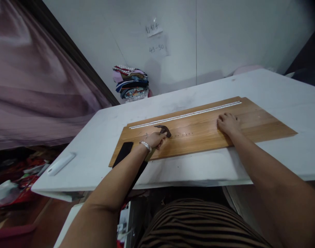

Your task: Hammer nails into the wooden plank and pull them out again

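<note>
My left hand (155, 140), with a silver bracelet at the wrist, is closed around a claw hammer (165, 130), gripping it close to its dark metal head. The hammer's handle runs back beneath my forearm. Under the hammer lies a wood-grain board (199, 129) on the table. A row of small nails (184, 133) stands in the board just right of the hammer head, and a few more nails (146, 134) are left of it. Farther right, my right hand (227, 123) rests on the board with fingers curled in; whatever is under them is hidden.
A white measuring strip (185, 115) runs along the board's far side. A black phone-like slab (123, 153) lies at its left end. On the white table (90, 137) are a white elongated object (61, 163) and folded cloths (133, 82) by the wall. A pink curtain (43, 75) hangs left.
</note>
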The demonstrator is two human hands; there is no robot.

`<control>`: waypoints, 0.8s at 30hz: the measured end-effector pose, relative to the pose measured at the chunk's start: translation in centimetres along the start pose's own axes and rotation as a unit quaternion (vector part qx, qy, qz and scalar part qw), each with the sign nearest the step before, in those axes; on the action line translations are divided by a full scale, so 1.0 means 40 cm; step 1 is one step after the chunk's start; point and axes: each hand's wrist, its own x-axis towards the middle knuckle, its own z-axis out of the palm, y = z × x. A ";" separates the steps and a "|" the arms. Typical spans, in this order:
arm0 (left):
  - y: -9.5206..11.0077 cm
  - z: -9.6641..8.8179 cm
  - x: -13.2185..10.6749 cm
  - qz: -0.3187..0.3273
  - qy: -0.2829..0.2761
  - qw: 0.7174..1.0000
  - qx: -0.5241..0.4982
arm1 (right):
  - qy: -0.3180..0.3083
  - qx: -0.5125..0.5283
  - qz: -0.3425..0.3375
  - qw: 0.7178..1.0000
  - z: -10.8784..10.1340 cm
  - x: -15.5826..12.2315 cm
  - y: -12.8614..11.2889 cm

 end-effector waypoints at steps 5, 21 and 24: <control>0.000 0.003 0.000 0.000 0.003 1.000 -0.001 | 0.002 -0.002 0.004 1.000 -0.002 -0.001 0.000; 0.007 0.000 -0.004 -0.011 0.007 1.000 0.002 | -0.013 -0.001 0.004 1.000 -0.010 -0.003 -0.003; 0.007 0.004 -0.007 -0.007 0.005 1.000 0.001 | -0.007 -0.001 0.005 1.000 -0.008 -0.005 -0.004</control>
